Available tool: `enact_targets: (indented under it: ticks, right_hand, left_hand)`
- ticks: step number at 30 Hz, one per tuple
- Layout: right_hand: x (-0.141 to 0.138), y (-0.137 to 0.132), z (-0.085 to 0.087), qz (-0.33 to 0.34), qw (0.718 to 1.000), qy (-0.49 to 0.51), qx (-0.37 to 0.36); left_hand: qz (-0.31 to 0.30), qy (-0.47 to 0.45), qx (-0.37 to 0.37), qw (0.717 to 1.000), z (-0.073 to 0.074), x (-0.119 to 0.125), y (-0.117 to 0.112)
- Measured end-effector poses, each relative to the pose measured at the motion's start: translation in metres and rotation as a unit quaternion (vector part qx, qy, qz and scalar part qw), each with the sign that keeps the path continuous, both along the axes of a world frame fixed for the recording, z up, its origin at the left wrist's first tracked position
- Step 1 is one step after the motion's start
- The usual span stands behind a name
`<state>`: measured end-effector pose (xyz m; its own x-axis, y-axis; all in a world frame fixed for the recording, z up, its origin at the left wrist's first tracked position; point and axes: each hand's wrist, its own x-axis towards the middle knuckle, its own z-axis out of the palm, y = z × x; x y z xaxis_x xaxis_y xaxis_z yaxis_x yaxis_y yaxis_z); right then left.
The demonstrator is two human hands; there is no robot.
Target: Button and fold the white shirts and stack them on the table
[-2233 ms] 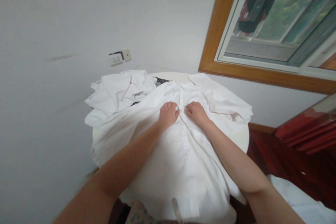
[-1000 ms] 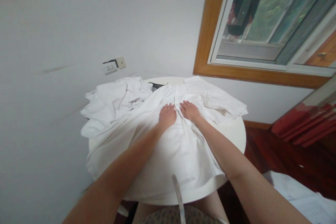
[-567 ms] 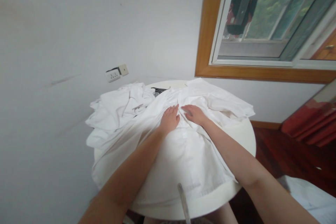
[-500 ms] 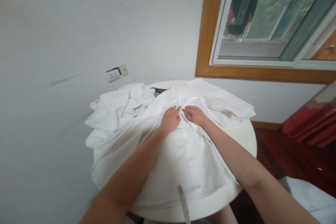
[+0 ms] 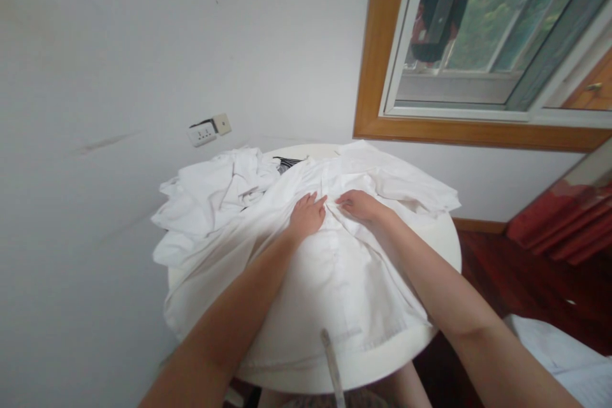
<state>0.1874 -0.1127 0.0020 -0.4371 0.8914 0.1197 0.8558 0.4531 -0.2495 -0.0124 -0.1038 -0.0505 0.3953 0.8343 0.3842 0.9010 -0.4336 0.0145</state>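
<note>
White shirt [image 5: 310, 299] laid out on the round white tabletop [image 5: 445, 245], wrinkled mid-front. Left hand [image 5: 307, 215] flat on it, fingers loosely spread. Right hand [image 5: 359, 205] just beside, fingers curled at the placket [image 5: 331, 204]; can't tell if pinching cloth.

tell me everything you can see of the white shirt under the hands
The white shirt looks like woven cloth, with a placket down its front and a sleeve toward the window side. It lies spread but wrinkled on the round white table. The left hand rests on it; the right hand's fingertips are at its middle. Buttons are too blurred to tell.
</note>
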Motion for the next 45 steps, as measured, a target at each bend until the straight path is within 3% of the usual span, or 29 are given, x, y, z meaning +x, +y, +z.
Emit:
enact_targets:
  ticks: [6,12,16,19,22,26,29,31,36,41,45]
  right_hand:
    - [-0.009,-0.023,0.004,0.018,0.998,0.043,-0.032]
    - [-0.004,-0.036,-0.004,0.037,0.986,0.130,-0.098]
    - [0.008,-0.025,-0.017,0.066,0.968,0.198,-0.137]
    - [0.013,-0.017,-0.027,0.087,0.958,0.227,-0.150]
    - [0.014,-0.015,-0.030,0.086,0.959,0.225,-0.147]
    - [0.012,-0.020,-0.023,0.072,0.963,0.215,-0.143]
    - [0.008,-0.027,-0.014,0.032,0.967,0.222,-0.124]
    - [0.004,-0.032,-0.009,-0.003,0.953,0.272,-0.130]
    - [-0.011,-0.036,-0.014,-0.064,0.872,0.424,-0.235]
    - [-0.017,-0.033,-0.029,-0.080,0.859,0.425,-0.274]
    - [-0.014,-0.036,-0.025,-0.053,0.852,0.429,-0.296]
  left_hand:
    - [-0.004,-0.020,0.001,1.000,0.003,0.000,-0.003]
    - [-0.022,-0.083,0.009,0.996,0.027,0.005,-0.013]
    - [-0.034,-0.105,-0.114,0.987,0.041,0.010,-0.016]
    - [-0.074,-0.058,-0.170,0.981,0.039,0.012,-0.021]
    - [-0.079,-0.064,-0.127,0.987,0.032,0.013,-0.033]
    - [-0.053,-0.060,-0.077,0.994,0.026,0.015,-0.049]
    - [-0.033,-0.012,-0.080,0.996,0.029,0.017,-0.057]
    - [-0.006,0.016,-0.088,0.996,0.033,0.019,-0.060]
    - [0.022,0.039,-0.094,0.995,0.033,0.019,-0.062]
    - [-0.005,-0.030,-0.112,0.993,0.028,0.009,-0.052]
    - [-0.020,-0.102,-0.130,0.986,0.024,0.005,-0.044]
